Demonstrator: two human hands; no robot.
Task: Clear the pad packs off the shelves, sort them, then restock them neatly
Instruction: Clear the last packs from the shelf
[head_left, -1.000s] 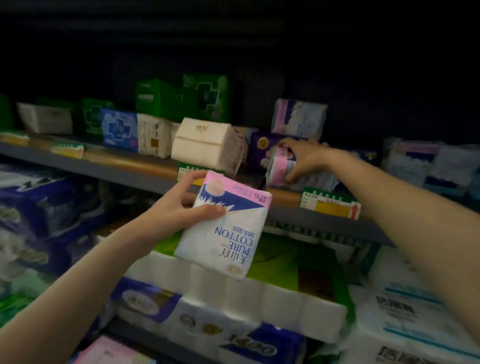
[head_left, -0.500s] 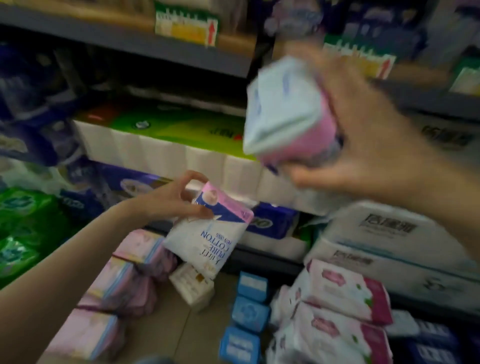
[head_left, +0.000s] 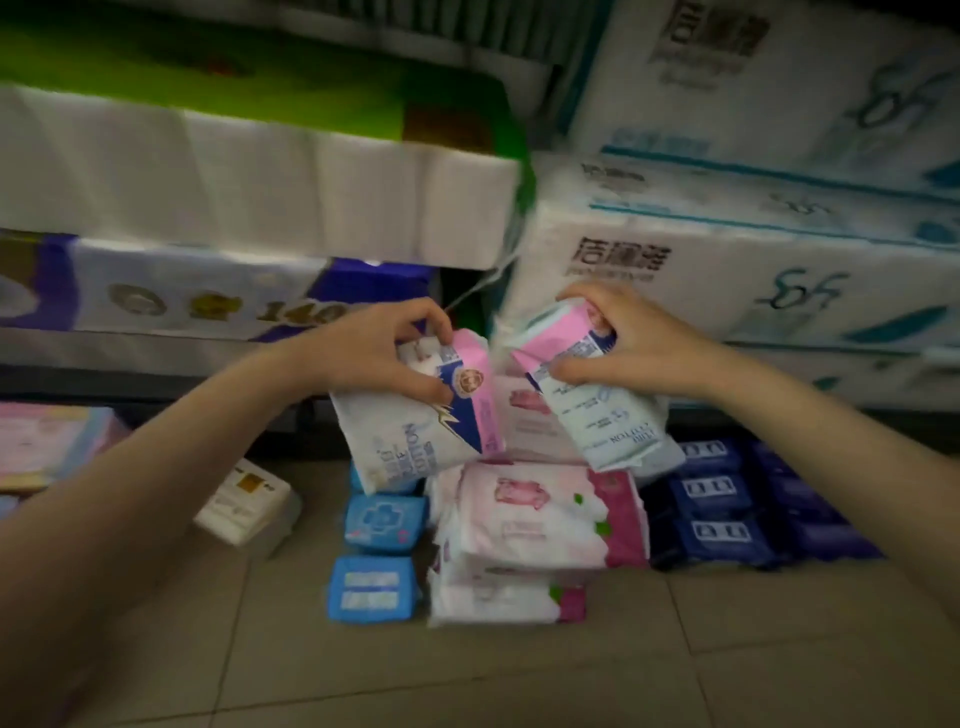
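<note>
Packs now down at floor level: a second ago the right hand (head_left: 631, 340) was taking a pad pack from the upper shelf while the left hand (head_left: 382, 353) held one at chest height; both are now over the sorted piles on the tiled floor (head_left: 467, 675). Clearing of these two is done; sorting is probably next. Left hand curled round the pink-and-blue Pure Cotton pack (head_left: 421, 426), gripped at its pink end, long axis slanting down and left. Right hand pinches the second Pure Cotton pack (head_left: 597, 410) likewise, long axis slanting down and right. Both hang just above the pink floral packs (head_left: 535, 519), between the light blue packs (head_left: 382, 519) and navy packs (head_left: 717, 519); print blurred, so match is likely, not certain
</note>
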